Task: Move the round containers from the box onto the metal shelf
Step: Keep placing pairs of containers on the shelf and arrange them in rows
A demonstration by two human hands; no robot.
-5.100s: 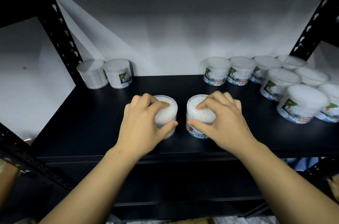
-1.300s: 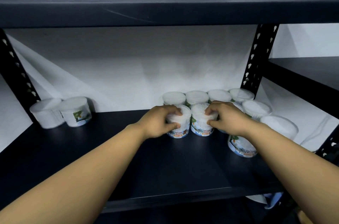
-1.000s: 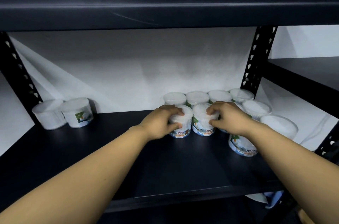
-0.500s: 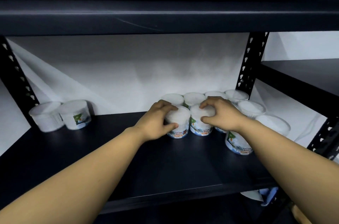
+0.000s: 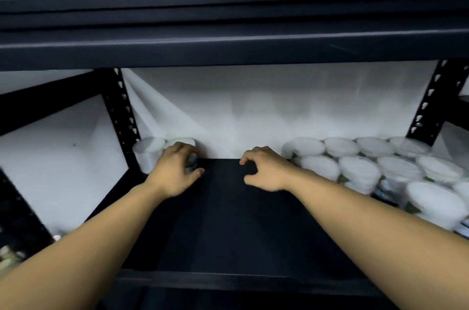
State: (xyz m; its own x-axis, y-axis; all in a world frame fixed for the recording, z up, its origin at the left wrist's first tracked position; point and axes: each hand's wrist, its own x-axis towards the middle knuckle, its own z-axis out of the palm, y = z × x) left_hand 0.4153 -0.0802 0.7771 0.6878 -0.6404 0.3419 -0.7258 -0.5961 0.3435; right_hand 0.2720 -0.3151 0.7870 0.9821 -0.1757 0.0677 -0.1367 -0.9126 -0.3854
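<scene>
While left hand [image 5: 175, 172] grips upright round container [image 5: 186, 155] on metal shelf [image 5: 228, 228], right hand [image 5: 264, 170] hovers loosely curled, empty.

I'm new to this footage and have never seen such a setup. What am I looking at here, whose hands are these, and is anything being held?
This is one picture from a camera worn on a person's head, looking forward and down at their own bare arms. They reach onto a dark metal shelf. The left hand curls round a round white container at the back left, beside another. The right hand hangs over bare shelf, fingers loosely curled, holding nothing. A cluster of the same white-lidded containers fills the right side. The picture is somewhat blurred.
</scene>
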